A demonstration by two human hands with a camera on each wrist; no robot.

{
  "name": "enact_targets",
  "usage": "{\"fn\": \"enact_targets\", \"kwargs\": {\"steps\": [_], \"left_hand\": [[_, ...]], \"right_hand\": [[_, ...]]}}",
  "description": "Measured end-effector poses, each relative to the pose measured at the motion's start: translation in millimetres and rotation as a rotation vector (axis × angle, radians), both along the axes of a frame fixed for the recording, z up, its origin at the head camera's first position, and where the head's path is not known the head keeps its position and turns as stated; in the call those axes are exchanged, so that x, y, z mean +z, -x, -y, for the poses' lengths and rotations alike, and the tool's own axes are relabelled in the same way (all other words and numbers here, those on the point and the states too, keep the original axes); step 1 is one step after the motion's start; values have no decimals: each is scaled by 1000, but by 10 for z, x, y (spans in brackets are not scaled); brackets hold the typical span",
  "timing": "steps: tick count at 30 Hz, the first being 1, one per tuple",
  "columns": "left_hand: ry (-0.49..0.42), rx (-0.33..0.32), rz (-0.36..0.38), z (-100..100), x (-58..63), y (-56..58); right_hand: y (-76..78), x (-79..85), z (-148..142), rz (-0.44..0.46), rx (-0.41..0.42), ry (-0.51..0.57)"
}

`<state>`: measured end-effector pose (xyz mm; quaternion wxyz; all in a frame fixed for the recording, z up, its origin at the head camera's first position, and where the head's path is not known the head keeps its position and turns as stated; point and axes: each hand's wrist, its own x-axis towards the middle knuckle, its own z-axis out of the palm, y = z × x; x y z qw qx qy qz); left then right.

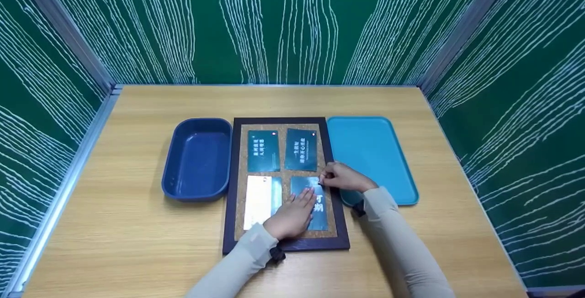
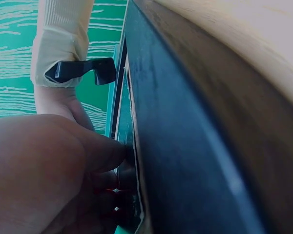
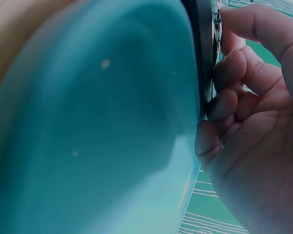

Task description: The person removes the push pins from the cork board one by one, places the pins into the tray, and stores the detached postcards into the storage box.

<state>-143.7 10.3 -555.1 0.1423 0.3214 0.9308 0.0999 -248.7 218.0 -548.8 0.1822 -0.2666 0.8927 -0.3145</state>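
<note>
A cork board with a dark frame (image 1: 315, 244) lies on the table, bearing green cards with white writing. My left hand (image 1: 292, 218) rests on the lower right card (image 1: 321, 218), its fingers straight and pressed to the surface. At that card's upper right corner, my right hand (image 1: 345, 178) pinches a small dark pin, mostly covered by the fingertips. Seen from the right wrist, the right hand's (image 3: 254, 102) thumb and finger meet at the board's surface. The upper left card (image 1: 263, 161), upper right card (image 1: 301, 163) and glare-whitened lower left card (image 1: 257, 202) each have a small spot near the top.
Left of the board stands a deep blue bin (image 1: 201, 163). A flat turquoise tray (image 1: 365, 142) lies against its right side, partly beneath the right forearm. Green panels (image 1: 292, 28) with white lines wall in the wooden table (image 1: 114, 188) at the back and sides.
</note>
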Motion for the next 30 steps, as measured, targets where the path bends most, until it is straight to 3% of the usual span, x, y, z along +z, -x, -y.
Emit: {"fn": "enact_targets", "kwargs": {"steps": [20, 30], "left_hand": [[2, -3, -5, 1, -29, -6], [6, -10, 1, -2, -28, 5]], "right_hand": [[11, 3, -26, 40, -8, 31], [40, 62, -95, 117, -83, 62]]}}
